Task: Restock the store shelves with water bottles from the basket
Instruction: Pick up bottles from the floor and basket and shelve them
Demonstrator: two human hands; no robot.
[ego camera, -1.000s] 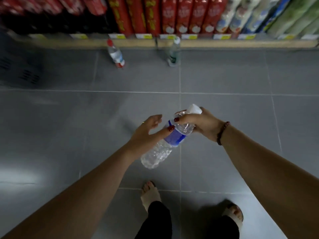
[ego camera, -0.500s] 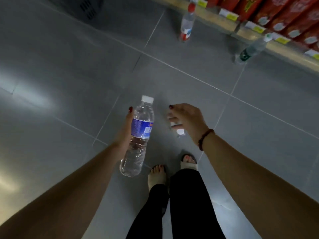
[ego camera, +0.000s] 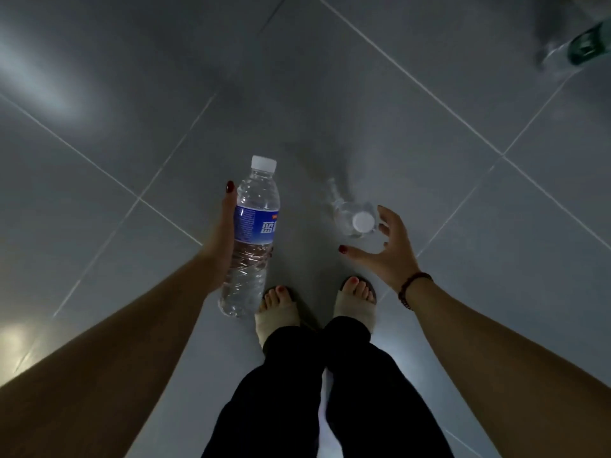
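My left hand [ego camera: 224, 236] is shut on a clear water bottle with a blue label and white cap [ego camera: 254, 233], held nearly upright above the floor, cap pointing away from me. My right hand [ego camera: 388, 251] is open with fingers spread. Just left of its fingertips is a second clear bottle [ego camera: 358, 221], seen from above with its white cap towards me. That bottle is blurred, and whether it stands on the floor or hangs in the air I cannot tell. No shelf or basket is in view.
Grey tiled floor [ego camera: 413, 133] fills the view. A blurred bottle with a green label [ego camera: 587, 47] is at the top right corner. My two feet in sandals [ego camera: 317, 305] stand directly below the hands.
The view has swung down and away from the shelf. My right hand has spread its fingers off the second bottle. My left hand keeps hold of the blue-label bottle.
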